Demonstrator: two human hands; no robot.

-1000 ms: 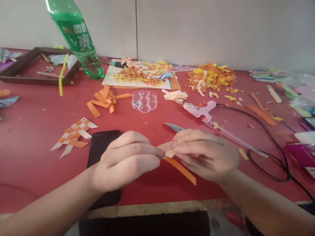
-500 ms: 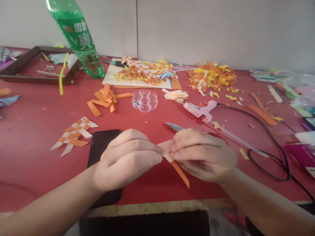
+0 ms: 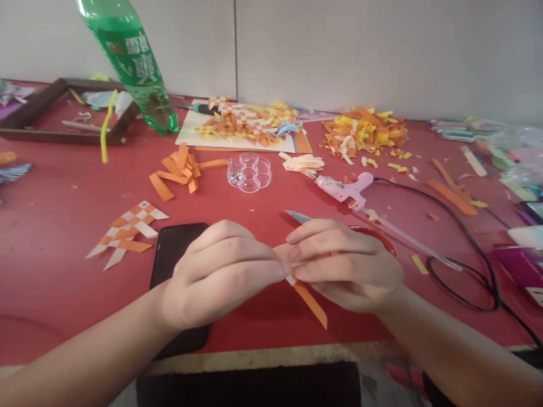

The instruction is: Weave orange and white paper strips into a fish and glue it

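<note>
My left hand [image 3: 220,271] and my right hand [image 3: 343,263] meet fingertip to fingertip above the red table [image 3: 63,294]. Both pinch a small folded piece of paper strips [image 3: 283,251], pale and orange. An orange strip [image 3: 311,304] hangs from it down toward the table's front edge. Most of the folded piece is hidden by my fingers. A black phone [image 3: 173,249] lies under my left wrist. Scissors with red handles [image 3: 299,216] lie just behind my right hand.
A woven orange-and-white paper piece [image 3: 127,232] lies left of the phone. Behind are loose orange strips [image 3: 180,169], a clear plastic box [image 3: 249,172], a pink glue gun [image 3: 345,189] with black cord [image 3: 466,249], a scrap pile [image 3: 365,133], a green bottle [image 3: 136,62] and a wooden frame [image 3: 42,107].
My fingertips have closed tighter together on the folded piece. The hanging orange strip has swung a little left and shorter in view.
</note>
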